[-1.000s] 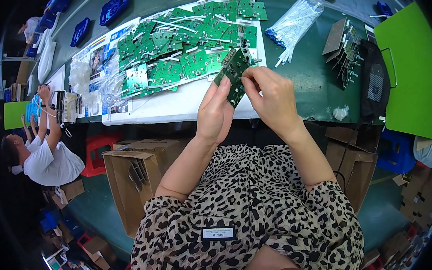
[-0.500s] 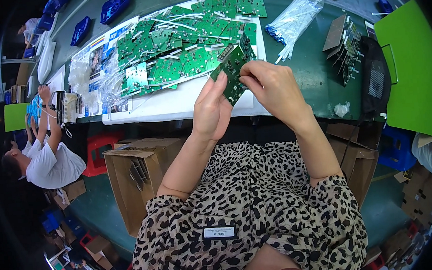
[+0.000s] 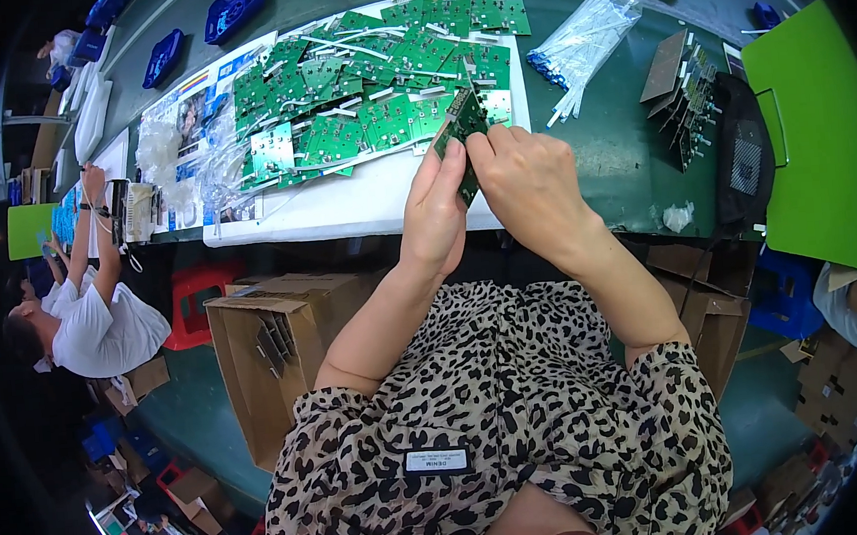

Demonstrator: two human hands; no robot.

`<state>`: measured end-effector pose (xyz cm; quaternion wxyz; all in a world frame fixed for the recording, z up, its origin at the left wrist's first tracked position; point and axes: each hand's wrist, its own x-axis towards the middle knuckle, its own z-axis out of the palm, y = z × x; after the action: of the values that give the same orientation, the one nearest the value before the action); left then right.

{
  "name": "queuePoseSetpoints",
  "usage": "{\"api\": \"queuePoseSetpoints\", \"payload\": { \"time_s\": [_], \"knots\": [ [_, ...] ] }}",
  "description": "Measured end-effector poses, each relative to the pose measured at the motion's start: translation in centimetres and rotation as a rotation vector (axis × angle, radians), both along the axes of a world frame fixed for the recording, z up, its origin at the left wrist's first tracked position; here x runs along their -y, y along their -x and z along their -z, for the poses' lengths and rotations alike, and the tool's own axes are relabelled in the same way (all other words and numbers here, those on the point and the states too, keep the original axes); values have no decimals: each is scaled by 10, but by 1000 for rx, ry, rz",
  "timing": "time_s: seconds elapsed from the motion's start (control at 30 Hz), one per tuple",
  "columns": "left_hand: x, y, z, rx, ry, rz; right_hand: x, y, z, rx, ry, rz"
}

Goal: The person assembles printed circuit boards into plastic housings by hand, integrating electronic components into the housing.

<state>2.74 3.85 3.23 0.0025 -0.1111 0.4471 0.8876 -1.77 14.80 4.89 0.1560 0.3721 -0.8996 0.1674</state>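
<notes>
My left hand [image 3: 434, 207] grips a green circuit board [image 3: 466, 131] by its lower left side, thumb along the near face. The board stands tilted, almost edge-on, above the front of the white sheet [image 3: 365, 216]. My right hand [image 3: 527, 183] is closed against the board's right side, its fingers curled and pressed to it. Whether a small part sits between those fingertips is hidden. Beyond my hands lies a wide pile of green circuit boards [image 3: 379, 122], with white strips among them.
A plastic bag of white cable ties [image 3: 587, 43] lies at the back right. Farther right, several boards [image 3: 683, 101] stand stacked beside a black case [image 3: 744, 156] and a green panel [image 3: 816, 131]. Cardboard boxes [image 3: 285, 347] stand below the table. Another person [image 3: 104, 320] works at left.
The board has turned more edge-on. My left hand has shifted slightly right, and my right hand has turned and closed in against the board.
</notes>
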Motion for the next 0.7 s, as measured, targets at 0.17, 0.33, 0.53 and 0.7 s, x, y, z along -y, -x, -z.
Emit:
{"api": "queuePoseSetpoints", "payload": {
  "time_s": [0.17, 0.33, 0.53, 0.7],
  "knots": [
    [6, 8, -2, -16, 152, 55, -9, 10, 3, 132, 176, 20],
    [23, 17, 4, 4, -11, -14, -27, 24, 2, 288, 497, 170],
    [30, 17, 1, 8, -71, -134, -32, 24, -2, 187, 527, 78],
    [14, 11, -5, -44, 123, -115, -3, 13, -12, -15, 35, -43]
  ]
}}
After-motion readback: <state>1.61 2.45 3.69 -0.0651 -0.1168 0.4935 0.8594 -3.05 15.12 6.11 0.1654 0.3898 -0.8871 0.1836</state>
